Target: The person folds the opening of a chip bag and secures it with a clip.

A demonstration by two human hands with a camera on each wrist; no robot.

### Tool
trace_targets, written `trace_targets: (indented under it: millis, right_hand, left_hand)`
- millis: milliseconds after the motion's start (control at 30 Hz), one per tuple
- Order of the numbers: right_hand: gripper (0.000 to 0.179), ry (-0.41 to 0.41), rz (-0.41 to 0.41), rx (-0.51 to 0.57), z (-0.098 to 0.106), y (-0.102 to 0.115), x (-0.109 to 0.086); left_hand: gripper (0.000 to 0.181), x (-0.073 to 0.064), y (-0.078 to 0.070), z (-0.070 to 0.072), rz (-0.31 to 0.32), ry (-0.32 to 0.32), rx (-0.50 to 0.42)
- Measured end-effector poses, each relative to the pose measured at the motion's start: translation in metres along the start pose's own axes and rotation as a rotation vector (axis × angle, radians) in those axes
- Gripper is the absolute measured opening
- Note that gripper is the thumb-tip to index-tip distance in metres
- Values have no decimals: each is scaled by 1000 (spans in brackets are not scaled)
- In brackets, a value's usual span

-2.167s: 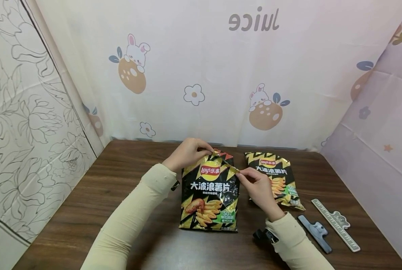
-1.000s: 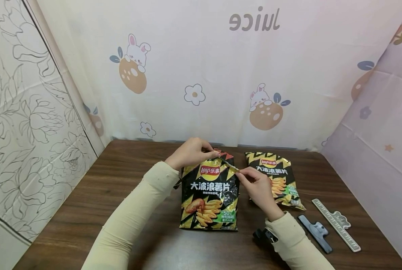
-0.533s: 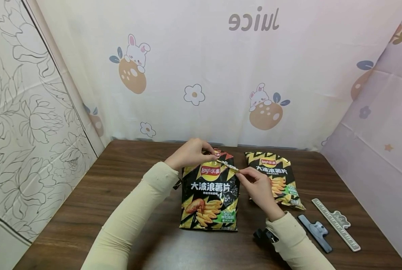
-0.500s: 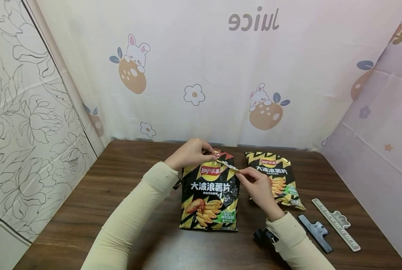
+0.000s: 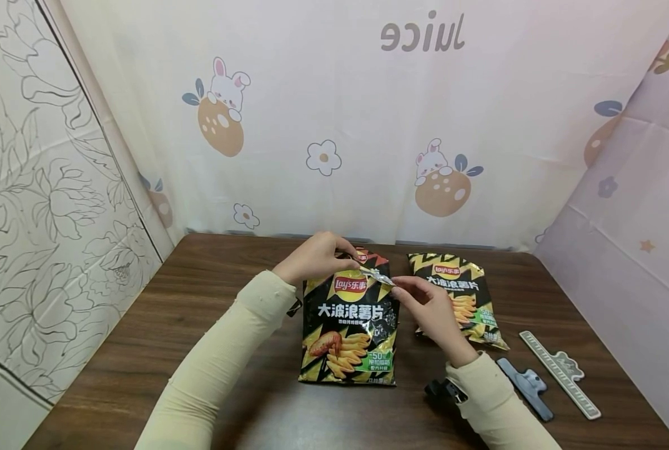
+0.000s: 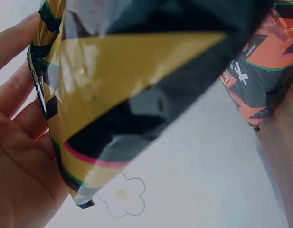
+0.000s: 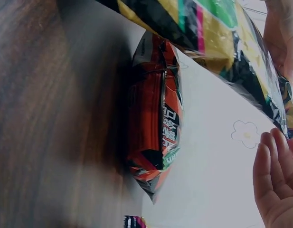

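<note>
A black-and-yellow Lay's chip bag [image 5: 348,340] stands upright at the middle of the table, its printed front facing the head camera. At its top, my left hand [image 5: 318,257] pinches the left part of the edge. The fingers and thumb of my right hand [image 5: 431,315] pinch the top right corner. Between the hands, a silvery folded strip [image 5: 376,275] runs slanting along the bag's top. The left wrist view shows the bag's side and toothed seal against the left fingers. Behind this bag is a red-and-black chip bag [image 7: 153,114], mostly hidden in the head view.
Another black-and-yellow chip bag [image 5: 452,294] lies to the right, partly behind the right hand. Near the right sleeve lie a grey-blue sealing clip [image 5: 528,390] and a pale long clip [image 5: 561,375]. A patterned curtain [image 5: 323,112] borders the wooden table [image 5: 160,312] at the back.
The bag's top edge has folded over, and a silvery strip now shows. My left fingers have shifted slightly right and down; my right fingers have changed position slightly at the corner.
</note>
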State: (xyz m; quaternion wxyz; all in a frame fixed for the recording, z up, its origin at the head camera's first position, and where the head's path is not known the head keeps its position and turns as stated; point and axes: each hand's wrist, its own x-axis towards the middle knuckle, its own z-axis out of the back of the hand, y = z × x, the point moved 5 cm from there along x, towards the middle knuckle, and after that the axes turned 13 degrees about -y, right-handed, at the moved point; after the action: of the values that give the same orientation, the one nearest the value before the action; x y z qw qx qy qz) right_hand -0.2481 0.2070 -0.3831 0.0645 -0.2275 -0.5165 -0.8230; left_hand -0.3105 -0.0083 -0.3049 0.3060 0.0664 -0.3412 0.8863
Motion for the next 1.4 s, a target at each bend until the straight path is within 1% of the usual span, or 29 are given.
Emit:
trace_targets:
  millis: [67,233,467,633,1067,1400]
  right_hand:
    - [28,17,-20,23,1,1,1]
    - [33,36,-21,42,1,1,5]
    - [35,72,-55,-54,-2,1,7]
    - [35,97,-68,-69,-5,1,6]
    - [29,118,-68,-38,-9,0,5]
    - [26,111,-64,-32,-12,-1,4]
  left_hand:
    - [18,-1,0,0,2,-2,-7]
    - [16,-1,0,0,11,-8,-12]
    - [16,-1,-1,1,16,-14,-16]
    - [17,-1,0,1,20,-11,-26]
    - [16,-3,0,2,16,2,-55]
    - [19,-4,0,3,14,5,-71]
